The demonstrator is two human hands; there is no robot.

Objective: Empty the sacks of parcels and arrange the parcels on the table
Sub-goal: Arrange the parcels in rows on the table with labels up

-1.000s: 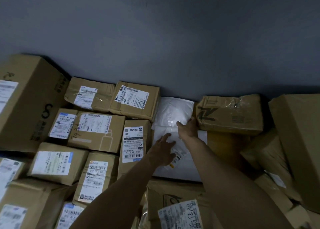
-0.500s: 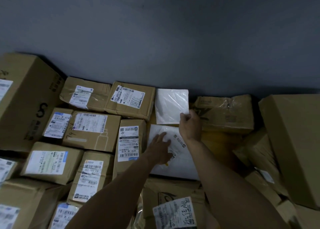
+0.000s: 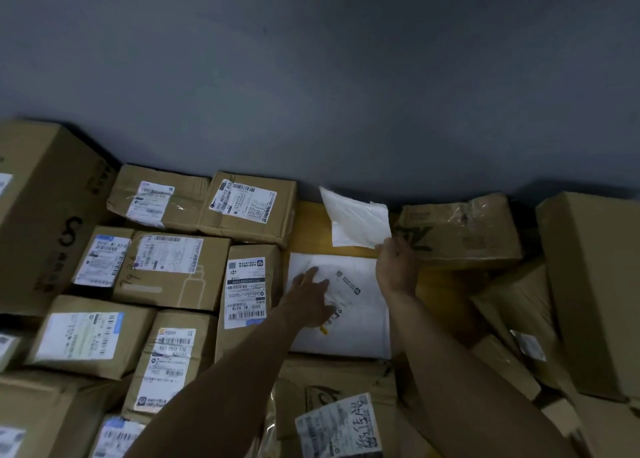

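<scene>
Between the boxes, right hand pinches corner of white packet.

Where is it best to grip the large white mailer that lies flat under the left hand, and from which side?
Probably its far edge, pinched from above: the large white mailer lies flat, its left edge sits tight against a labelled box, but bare yellow surface shows beyond the far edge. The left hand rests on it.
</scene>
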